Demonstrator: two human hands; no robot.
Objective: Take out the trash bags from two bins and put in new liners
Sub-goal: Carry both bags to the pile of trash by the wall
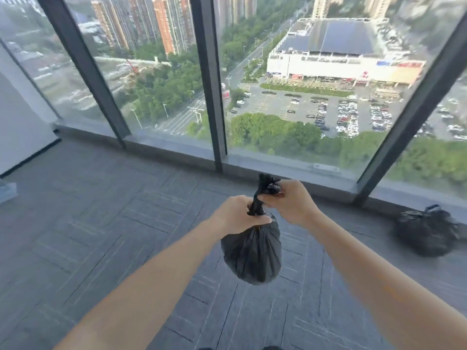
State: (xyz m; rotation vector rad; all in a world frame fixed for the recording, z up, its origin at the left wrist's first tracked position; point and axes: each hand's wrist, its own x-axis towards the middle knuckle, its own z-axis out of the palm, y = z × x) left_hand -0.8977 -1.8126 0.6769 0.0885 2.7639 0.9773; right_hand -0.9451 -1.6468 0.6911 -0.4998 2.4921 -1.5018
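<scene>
- Far left, I had a flat white wall panel [20, 109], and below it a pale blue thing [6, 192] cut off by the frame edge. I couldn't tell what it was.
- The floor [101, 223] was grey carpet tile, short-piled, with thin dark seams in a blocky herringbone.
- Dark metal window frames [212, 84] rose from a low sill, with smooth glass between them.
- The left hand [237, 214] was wrapped round the twisted neck of the black trash bag [252, 253], fingers curled tight just above the bulge.
- That bag hung in the air below both hands, clear of the carpet. It was thin plastic with a dull sheen, teardrop-round, pleated finely toward the top, and its contents were hidden.
- The right hand [288, 202] pinched the upper end of the neck, thumb and fingers closed on a crumpled wad. Whether that was a finished knot, I couldn't tell.
- Far right, a second black bag [427, 231] sat on the carpet near the sill, crinkled and lumpy. It was blurred, and its top was hard to make out.
</scene>
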